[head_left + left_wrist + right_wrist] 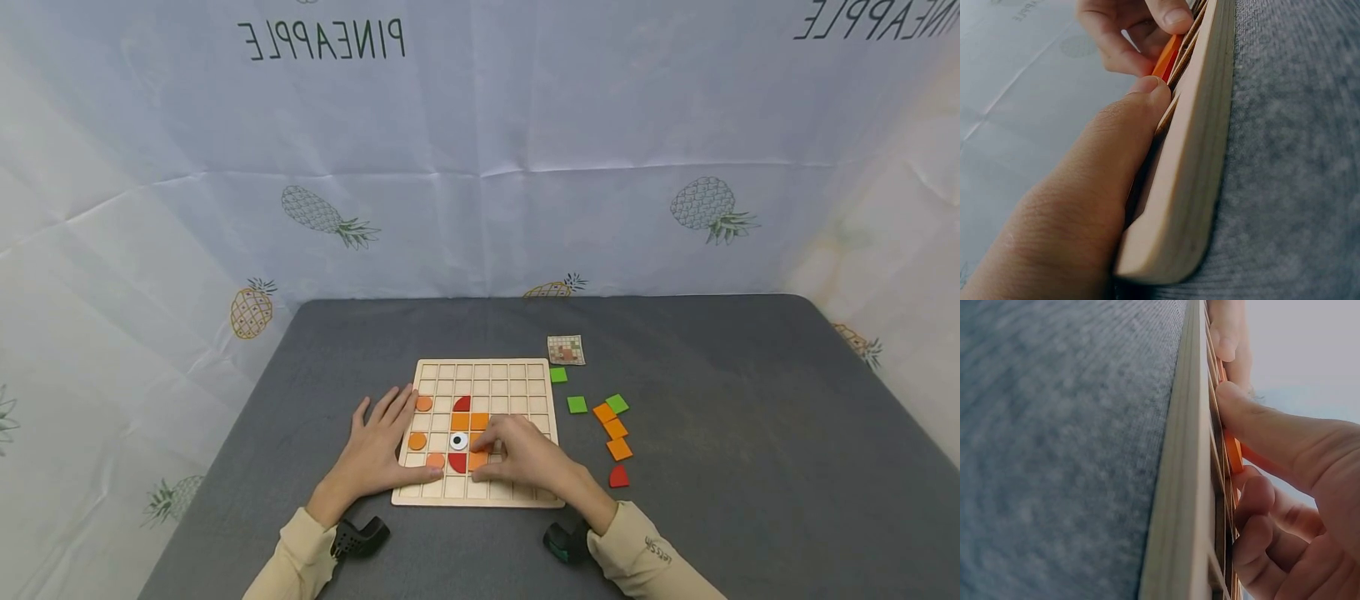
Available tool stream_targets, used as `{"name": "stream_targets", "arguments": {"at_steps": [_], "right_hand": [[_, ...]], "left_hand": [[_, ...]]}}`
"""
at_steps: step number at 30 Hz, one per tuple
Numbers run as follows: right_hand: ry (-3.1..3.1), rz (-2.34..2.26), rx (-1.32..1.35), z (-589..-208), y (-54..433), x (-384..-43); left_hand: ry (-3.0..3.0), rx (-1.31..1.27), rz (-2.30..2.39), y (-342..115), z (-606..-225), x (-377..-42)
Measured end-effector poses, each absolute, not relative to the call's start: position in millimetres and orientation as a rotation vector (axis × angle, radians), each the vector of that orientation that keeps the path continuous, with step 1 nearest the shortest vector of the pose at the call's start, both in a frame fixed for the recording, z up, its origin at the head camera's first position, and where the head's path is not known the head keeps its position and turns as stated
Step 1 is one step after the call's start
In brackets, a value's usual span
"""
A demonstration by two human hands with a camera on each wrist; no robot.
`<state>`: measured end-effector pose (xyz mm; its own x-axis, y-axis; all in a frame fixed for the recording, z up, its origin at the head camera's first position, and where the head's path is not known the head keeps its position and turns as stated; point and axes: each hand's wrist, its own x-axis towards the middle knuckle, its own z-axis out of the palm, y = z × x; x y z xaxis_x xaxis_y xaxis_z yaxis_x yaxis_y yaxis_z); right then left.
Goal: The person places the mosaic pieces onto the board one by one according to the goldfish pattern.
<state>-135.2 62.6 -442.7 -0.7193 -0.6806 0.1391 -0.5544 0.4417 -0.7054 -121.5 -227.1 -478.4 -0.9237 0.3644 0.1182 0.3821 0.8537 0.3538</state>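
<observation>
Board (531, 392) of pale wood, square and gridded, lies on a dark grey table (750, 433). A spread left hand (378, 450) rests on its left side; the right hand (522, 451) pinches an orange square tile (477, 461) on the grid. Wrist views show the board's thick edge; only the head view, a white eye disc (459, 441).

A person, seen from overhead, wears long, cream-coloured sleeves; the right sleeve (652, 571) carries dark lettering (658, 549) behind its cuff, too small to read surely. At the inner side of the right sleeve's cuff sits a black wrist unit (561, 546) tinged dark green. Opposite, left of that sleeve, a curved black unit (363, 538) flanks the plain left sleeve (294, 557). The hands (378, 452) are bare.
</observation>
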Motion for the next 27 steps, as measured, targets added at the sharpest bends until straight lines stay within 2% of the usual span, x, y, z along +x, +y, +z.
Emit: {"name": "stream_targets", "arguments": {"at_steps": [6,12,18,27], "right_hand": [[2.526,-1.136,-1.147,-444.7,63.7,-134.7],[2.518,-1.114,-1.076,-439.6,61.9,-133.3],[2.525,-1.141,-1.109,-456.0,62.9,-140.2],[2.624,-1.115,-0.986,-437.3,64.4,-135.2]], "left_hand": [[-2.988,-0.592,-0.582,-227.2,-478.8,-121.5],[-2.989,-0.592,-0.583,-227.0,-478.6,-121.9],[-2.987,-0.596,-0.582,-227.2,-478.1,-121.6],[-2.98,-0.589,-0.568,-226.4,-478.8,-121.7]]}}
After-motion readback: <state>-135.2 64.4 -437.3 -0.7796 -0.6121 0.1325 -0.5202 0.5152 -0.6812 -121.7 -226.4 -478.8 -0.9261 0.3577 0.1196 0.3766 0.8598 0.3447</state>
